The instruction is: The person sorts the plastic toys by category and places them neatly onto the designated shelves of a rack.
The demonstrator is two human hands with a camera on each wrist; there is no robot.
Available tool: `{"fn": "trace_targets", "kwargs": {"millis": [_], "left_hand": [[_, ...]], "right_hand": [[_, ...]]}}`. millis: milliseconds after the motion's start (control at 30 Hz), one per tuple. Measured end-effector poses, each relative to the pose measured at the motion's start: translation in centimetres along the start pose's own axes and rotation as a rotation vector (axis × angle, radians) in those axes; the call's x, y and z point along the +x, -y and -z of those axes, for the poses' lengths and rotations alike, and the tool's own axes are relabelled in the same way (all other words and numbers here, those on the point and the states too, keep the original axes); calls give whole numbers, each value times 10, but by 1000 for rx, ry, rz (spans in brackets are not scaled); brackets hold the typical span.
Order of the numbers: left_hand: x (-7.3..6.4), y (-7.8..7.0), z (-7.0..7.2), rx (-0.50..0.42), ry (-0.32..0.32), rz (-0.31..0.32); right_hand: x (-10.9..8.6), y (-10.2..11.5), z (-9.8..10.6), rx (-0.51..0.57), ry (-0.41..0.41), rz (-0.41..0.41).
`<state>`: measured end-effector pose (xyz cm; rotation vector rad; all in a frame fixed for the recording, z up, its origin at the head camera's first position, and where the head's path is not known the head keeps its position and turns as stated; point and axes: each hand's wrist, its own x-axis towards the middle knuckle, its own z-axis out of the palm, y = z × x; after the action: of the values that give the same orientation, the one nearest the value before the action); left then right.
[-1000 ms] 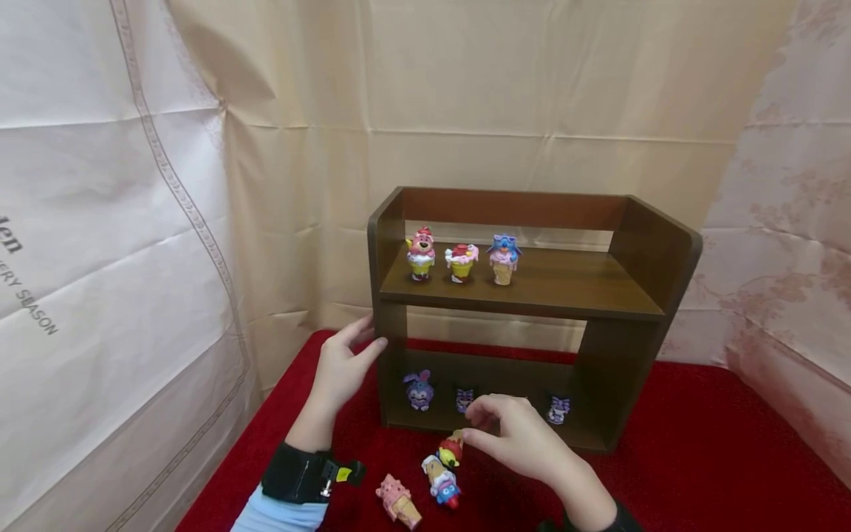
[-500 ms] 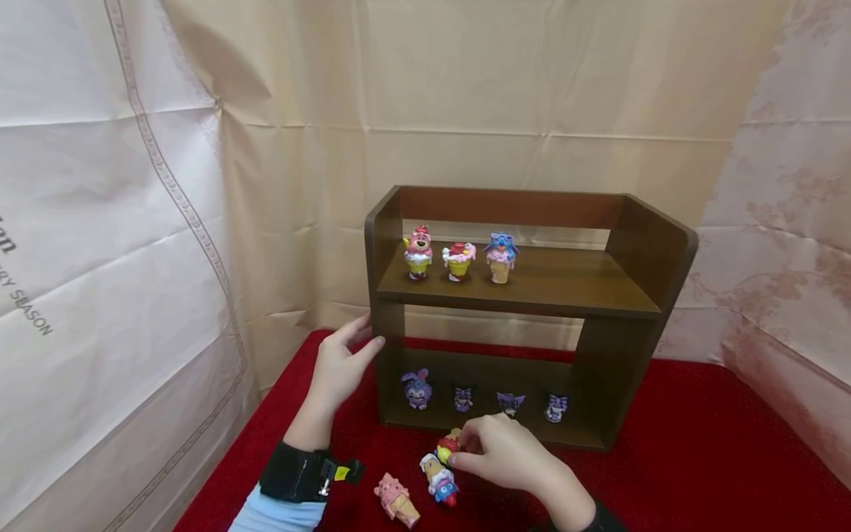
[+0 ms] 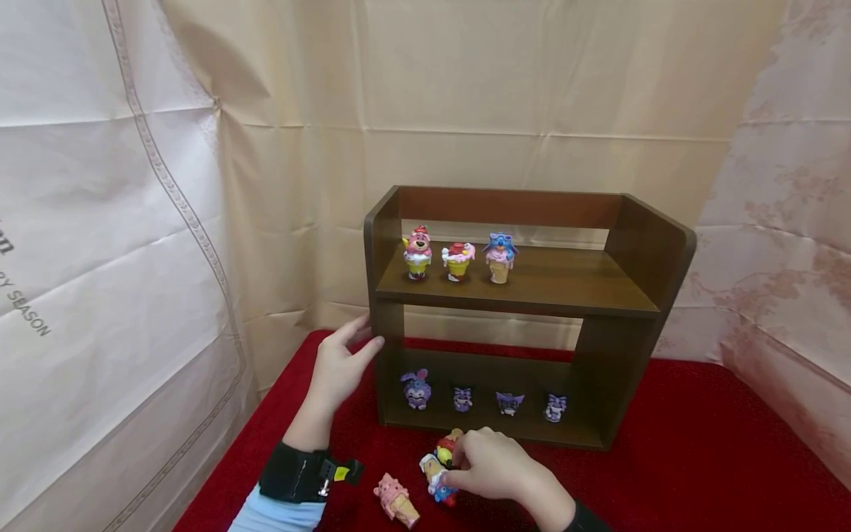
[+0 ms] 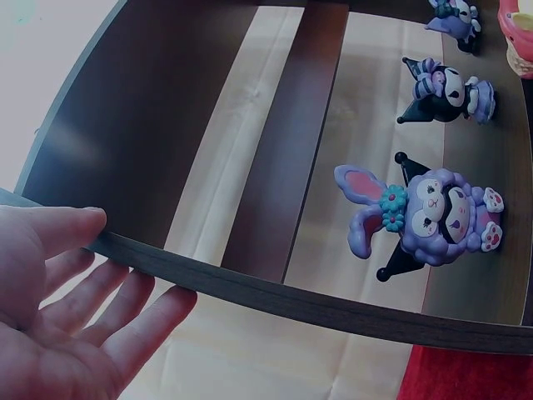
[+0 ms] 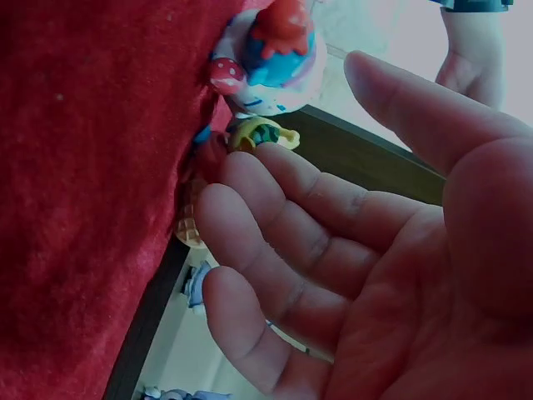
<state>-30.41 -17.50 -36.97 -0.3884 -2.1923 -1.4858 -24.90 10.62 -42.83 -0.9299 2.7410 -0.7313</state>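
My left hand (image 3: 335, 369) rests against the left side panel of a dark brown two-tier shelf (image 3: 518, 304). In the left wrist view its thumb lies at the panel's edge, with the other fingers extended along the outer side. My right hand (image 3: 495, 465) is over the red cloth, fingers loosely bent, nothing held. Right by its fingertips lie a white ice-cream cone figurine with a blue and red top (image 5: 279, 58) and a red and yellow cone figurine (image 3: 444, 452). Whether the fingers touch them is unclear. A pink ice-cream cone figurine (image 3: 397, 500) lies farther left.
On the upper tier stand a pink bear figurine (image 3: 417, 253), a red-topped cup figurine (image 3: 457, 261) and a blue-topped cone figurine (image 3: 500, 257). Several purple figurines, including a rabbit-eared one (image 3: 417, 390), line the lower tier. Beige cloth (image 3: 499, 89) hangs behind.
My right hand has moved left and down toward the blue-topped cone figurine, uncovering a purple figurine on the lower tier. My left hand stays at the shelf's side.
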Motion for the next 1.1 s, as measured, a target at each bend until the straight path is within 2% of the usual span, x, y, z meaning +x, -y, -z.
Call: {"fn": "trace_targets", "kwargs": {"millis": [700,1100], "left_hand": [[0,2,0,9,1,24],[1,2,-1,12,-2,10]], "right_hand": [[4,7,-7,-83,35,-19],[6,9,-9,-73,58,-23]]}}
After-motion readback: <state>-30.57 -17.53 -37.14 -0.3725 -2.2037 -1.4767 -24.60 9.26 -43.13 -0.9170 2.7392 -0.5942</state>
